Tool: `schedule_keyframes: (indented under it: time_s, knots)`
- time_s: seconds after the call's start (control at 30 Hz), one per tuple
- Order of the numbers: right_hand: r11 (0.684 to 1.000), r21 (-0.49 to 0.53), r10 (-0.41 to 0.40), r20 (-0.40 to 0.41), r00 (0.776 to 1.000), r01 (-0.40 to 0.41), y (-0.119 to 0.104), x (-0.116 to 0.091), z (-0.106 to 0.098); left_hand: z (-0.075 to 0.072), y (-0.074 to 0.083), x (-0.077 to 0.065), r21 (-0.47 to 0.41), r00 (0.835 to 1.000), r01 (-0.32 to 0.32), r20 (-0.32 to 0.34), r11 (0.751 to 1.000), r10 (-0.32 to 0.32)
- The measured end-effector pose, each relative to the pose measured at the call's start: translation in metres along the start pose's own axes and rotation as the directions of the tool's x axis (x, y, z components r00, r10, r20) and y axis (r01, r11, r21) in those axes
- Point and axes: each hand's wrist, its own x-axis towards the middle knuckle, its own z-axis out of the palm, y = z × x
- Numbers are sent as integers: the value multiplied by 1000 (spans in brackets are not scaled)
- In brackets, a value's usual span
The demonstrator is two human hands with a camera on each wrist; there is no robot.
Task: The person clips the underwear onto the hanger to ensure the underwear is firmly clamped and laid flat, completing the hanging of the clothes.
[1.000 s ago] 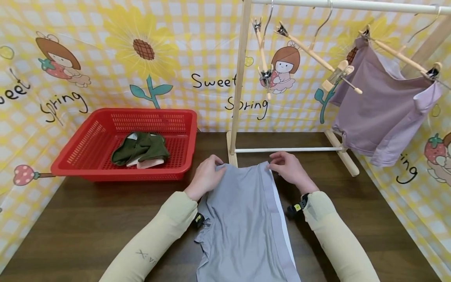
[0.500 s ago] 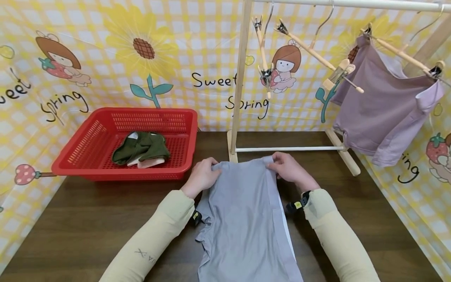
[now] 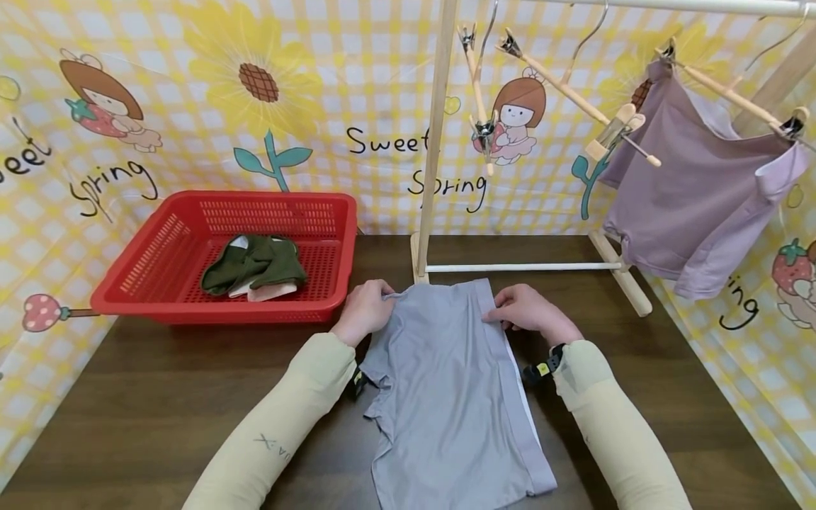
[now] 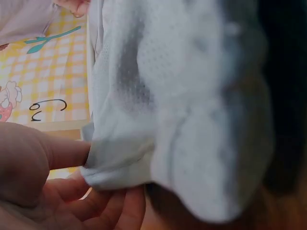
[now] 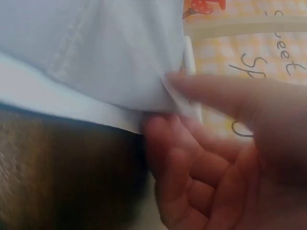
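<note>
Grey shorts [image 3: 446,382] lie lengthwise on the table, their wide waistband [image 3: 510,386] along the right side and crumpled folds along the left. My left hand [image 3: 368,312] pinches the far left corner; in the left wrist view, thumb and fingers [image 4: 108,206] lie on either side of the cloth. At the waistband, a little below the far right corner, my right hand [image 3: 525,309] pinches the edge. The right wrist view shows that thumb on top and curled fingers [image 5: 192,177] beneath, somewhat blurred. A pale underside shows below the waistband edge.
A red basket [image 3: 219,306] with dark green and pale pink cloth [image 3: 258,262] stands back left. Behind the shorts is a wooden rack [image 3: 433,142]. Two clip hangers [image 3: 554,81] hang bare; lavender shorts [image 3: 688,177] hang from another at right.
The shorts have shifted slightly away from me, so their near waistband end now shows. My right hand has slid from the far corner a little down the waistband. The left hand keeps its corner.
</note>
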Motion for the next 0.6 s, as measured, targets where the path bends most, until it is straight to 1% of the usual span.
schedule_keyframes:
  time_s: [0.07, 0.17, 0.2, 0.27, 0.33, 0.4, 0.47, 0.5, 0.53, 0.57, 0.6]
  knots:
    - [1000, -9, -29, 3, 1000, 29, -1, -3, -4, -1, 0, 2, -4, 1000, -5, -16, 1000, 5]
    - [998, 16, -57, -43, 997, 58, 1, -4, -11, -1, -1, 3, -25, 1000, 1, -30, 1000, -2]
    - [998, 22, -52, -60, 997, 54, 2, -5, -13, -1, -2, 3, -28, 999, -1, -33, 1000, 0]
    - [998, 38, -39, -63, 997, 41, 5, -5, -15, -1, -3, 3, -35, 1000, 3, -29, 999, -4]
    - [999, 27, -20, -44, 999, 21, 8, -6, -15, -3, -3, 0, -29, 1000, -5, -27, 1000, 4]
    - [1000, 16, -2, -29, 1000, 3, 10, -8, -15, -4, -1, -4, -4, 999, -30, -38, 1000, 30]
    - [1000, 16, 9, -31, 999, -9, 12, -11, -14, -6, 3, -12, 43, 995, -88, -48, 995, 90]
    - [1000, 15, 16, -33, 999, -16, 12, -13, -14, -7, 5, -17, 69, 989, -135, -49, 988, 138]
    - [1000, 15, 24, -37, 999, -24, 11, -17, -14, -7, 7, -24, 86, 979, -195, -42, 977, 199]
    - [999, 11, 31, -37, 999, -30, 11, -20, -14, -8, 10, -31, 92, 963, -266, -21, 960, 269]
    - [999, 6, 36, -33, 999, -36, 10, -24, -14, -9, 13, -39, 79, 938, -346, 18, 935, 345]
